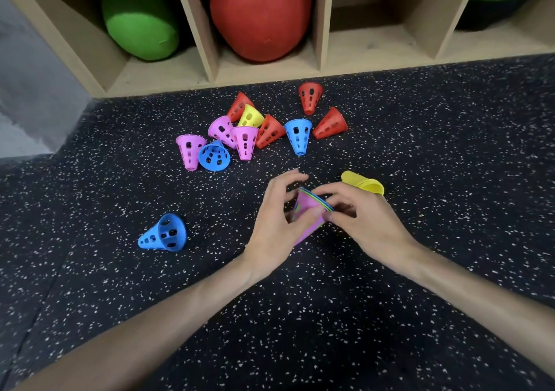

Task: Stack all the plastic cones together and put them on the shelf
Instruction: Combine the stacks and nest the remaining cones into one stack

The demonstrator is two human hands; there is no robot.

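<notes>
Both hands hold a short stack of nested cones (306,213), pink outermost with blue and green rims showing, low over the floor. My left hand (276,225) grips its body and my right hand (357,219) pinches its rim. A yellow stack (365,183) lies on its side just behind my right hand. One blue cone (163,234) lies alone to the left. Farther back lies a scatter of several loose cones: pink (189,150), blue (298,136), red (310,96) and yellow (250,116).
The wooden shelf (327,21) stands along the back with open cubbies. A green ball (139,21) and a red ball (259,12) fill two of them; the cubby right of the red ball holds nothing. The floor (300,315) is dark speckled rubber.
</notes>
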